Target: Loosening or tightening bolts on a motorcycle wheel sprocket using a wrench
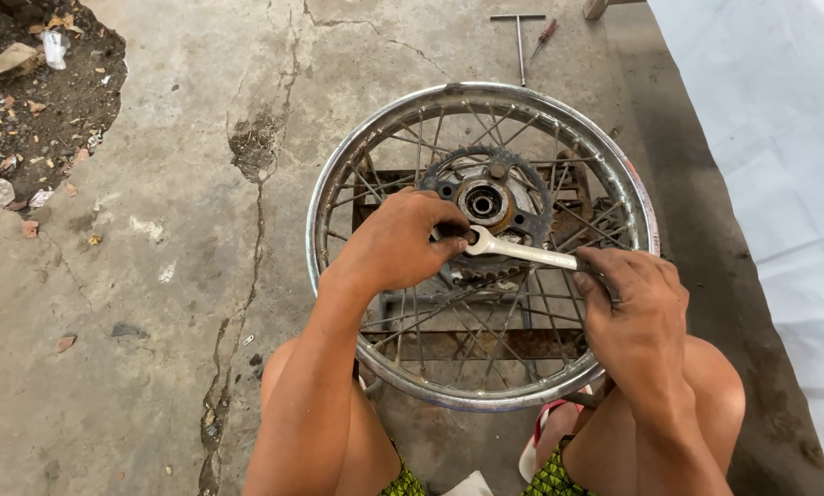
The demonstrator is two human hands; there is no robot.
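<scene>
A spoked motorcycle wheel rim (334, 174) lies flat on a rusty metal frame, its hub and dark sprocket (485, 200) in the middle. A silver wrench (522, 252) reaches from the right onto the sprocket's lower left edge. My right hand (634, 312) grips the wrench's handle end over the spokes. My left hand (398, 241) rests on the spokes with its fingertips on the wrench head at the sprocket. My bare knees sit below the rim.
A T-handle wrench (519, 41) and a red-handled screwdriver (544, 35) lie on the cracked concrete beyond the wheel. A white sheet (770, 138) covers the right side. Dirt with litter (35, 83) fills the top left corner.
</scene>
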